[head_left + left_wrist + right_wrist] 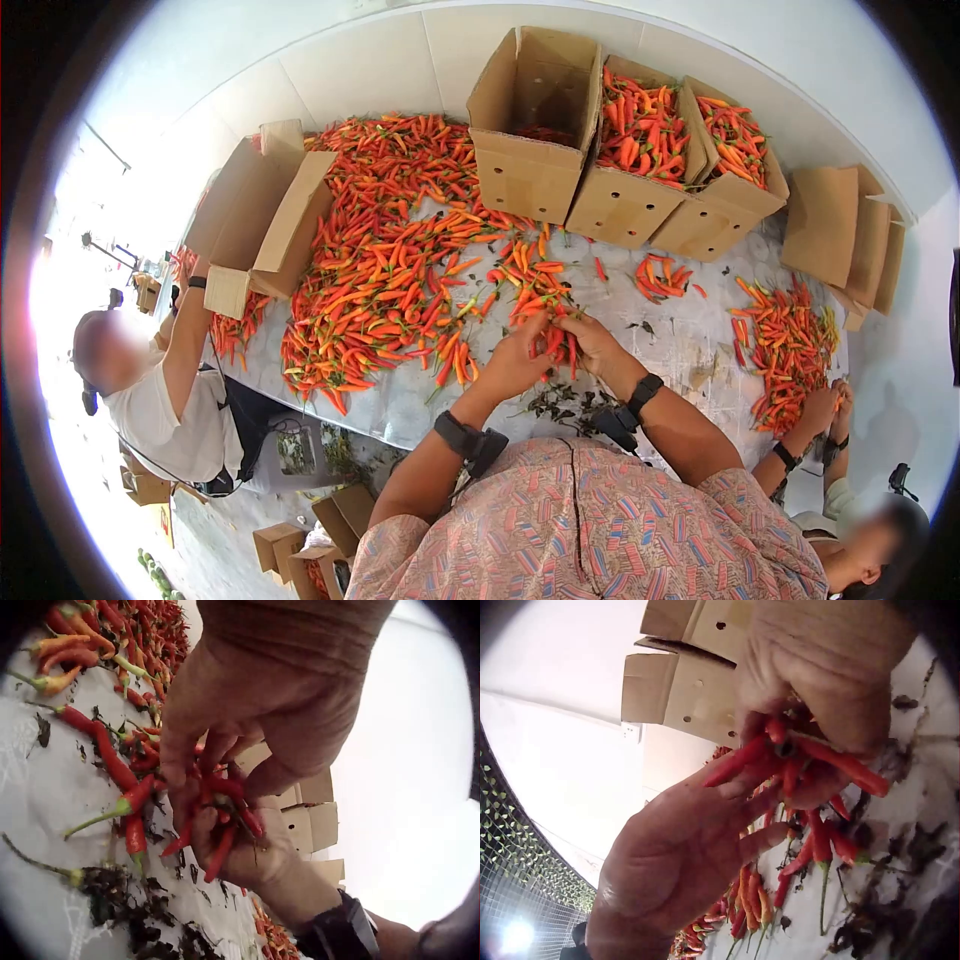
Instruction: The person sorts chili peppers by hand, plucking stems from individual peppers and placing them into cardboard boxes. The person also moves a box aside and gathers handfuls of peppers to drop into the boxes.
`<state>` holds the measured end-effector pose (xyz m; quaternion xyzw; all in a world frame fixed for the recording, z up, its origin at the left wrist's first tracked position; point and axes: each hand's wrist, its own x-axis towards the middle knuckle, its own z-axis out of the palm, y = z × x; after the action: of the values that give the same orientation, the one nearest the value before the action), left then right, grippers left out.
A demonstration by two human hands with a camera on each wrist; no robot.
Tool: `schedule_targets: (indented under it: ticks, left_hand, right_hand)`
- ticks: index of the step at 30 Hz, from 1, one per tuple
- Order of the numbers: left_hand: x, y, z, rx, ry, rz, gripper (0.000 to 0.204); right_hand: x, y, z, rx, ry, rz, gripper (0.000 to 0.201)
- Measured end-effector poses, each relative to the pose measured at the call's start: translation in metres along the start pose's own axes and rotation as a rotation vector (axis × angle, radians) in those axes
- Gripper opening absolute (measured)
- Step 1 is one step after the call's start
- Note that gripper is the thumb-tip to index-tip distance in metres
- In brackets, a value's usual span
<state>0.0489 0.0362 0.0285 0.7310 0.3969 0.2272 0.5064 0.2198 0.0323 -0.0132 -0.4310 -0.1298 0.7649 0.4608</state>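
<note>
Our right hand grips a few chillies over the counter; our left hand touches them, fingers fairly straight. Boxes stand behind.

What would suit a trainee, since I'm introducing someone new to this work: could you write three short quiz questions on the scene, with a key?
1. Multiple choice: what is in the right hand's grip, for the person in the patterned shirt?
A) a carton flap
B) red chilies
C) a knife

2. True or false: of the three boxes standing together along the back, the left one is filled highest.

3. Fill the gap: the same person wears a black ____ on each wrist.

Key:
1. B, red chilies.
2. False: the left box is filled lower than the middle box and right box.
3. Band.
</note>
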Motion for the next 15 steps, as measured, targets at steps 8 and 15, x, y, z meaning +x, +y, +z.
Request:
schedule_targets:
  ticks: [8,15]
  left_hand:
    - [-0.002,0.007,0.003,-0.176,0.034,0.025,0.052]
    - [-0.015,-0.026,-0.017,-0.349,0.248,-0.137,0.042]
  right_hand:
    - [-0.002,-0.004,-0.002,0.021,-0.051,0.008,0.02]
    - [-0.035,-0.05,0.015,-0.063,-0.146,-0.032,0.041]
